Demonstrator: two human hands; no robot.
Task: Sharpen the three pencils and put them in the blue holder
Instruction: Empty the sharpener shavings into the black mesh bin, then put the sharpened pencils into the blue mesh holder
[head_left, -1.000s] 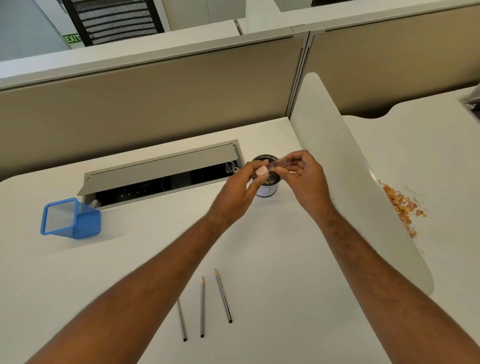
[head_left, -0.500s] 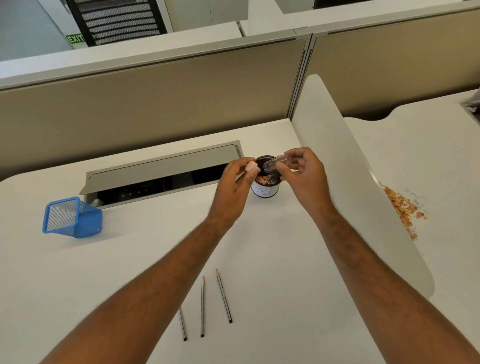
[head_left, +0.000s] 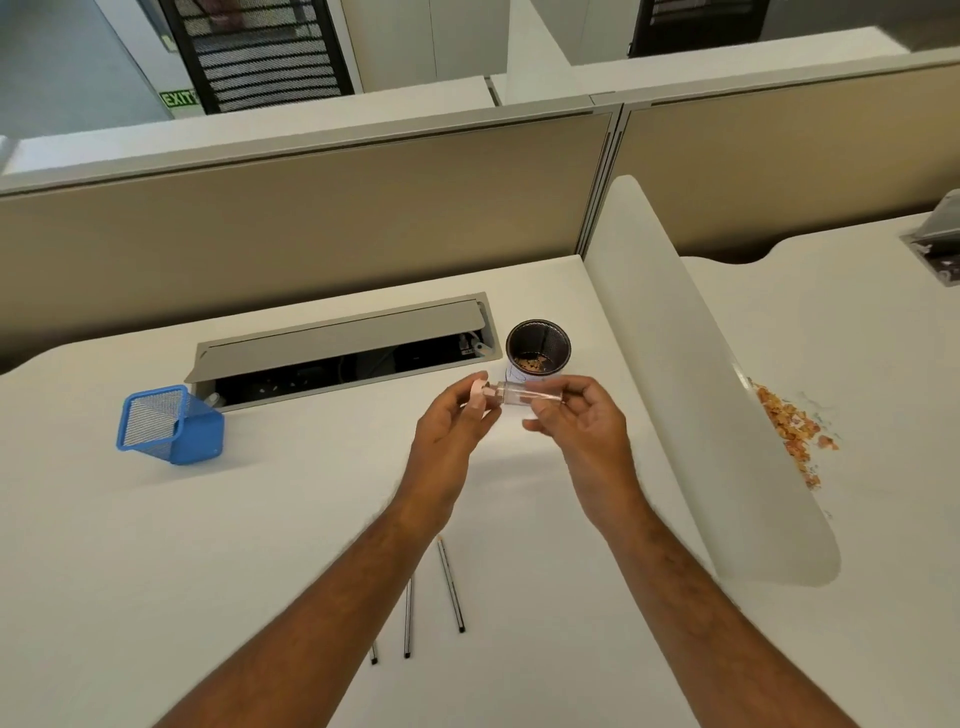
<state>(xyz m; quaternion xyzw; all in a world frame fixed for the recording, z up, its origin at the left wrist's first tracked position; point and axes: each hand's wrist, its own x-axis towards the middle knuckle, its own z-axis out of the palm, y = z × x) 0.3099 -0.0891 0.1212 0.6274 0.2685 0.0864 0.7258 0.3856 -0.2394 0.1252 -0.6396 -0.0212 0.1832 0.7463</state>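
Note:
Three pencils lie side by side on the white desk near me: one (head_left: 451, 584) fully shown, one (head_left: 408, 618) partly under my left forearm, one (head_left: 373, 653) almost hidden. The blue mesh holder (head_left: 169, 423) stands at the left, tilted. My left hand (head_left: 451, 426) pinches the pink sharpener cap (head_left: 477, 391). My right hand (head_left: 584, 421) holds the clear sharpener tube (head_left: 530, 393) level, its end meeting the cap. Both hands hover just in front of a dark round cup (head_left: 538, 345) with shavings inside.
An open grey cable tray (head_left: 337, 343) is set into the desk behind the hands. A white curved divider (head_left: 691, 374) rises on the right. Pencil shavings (head_left: 789, 431) lie scattered on the neighbouring desk beyond it. Beige partition panels close the back.
Both hands have drawn back from over the dark cup toward me. The clear tube, tipped over the cup before, now lies level against the pink cap.

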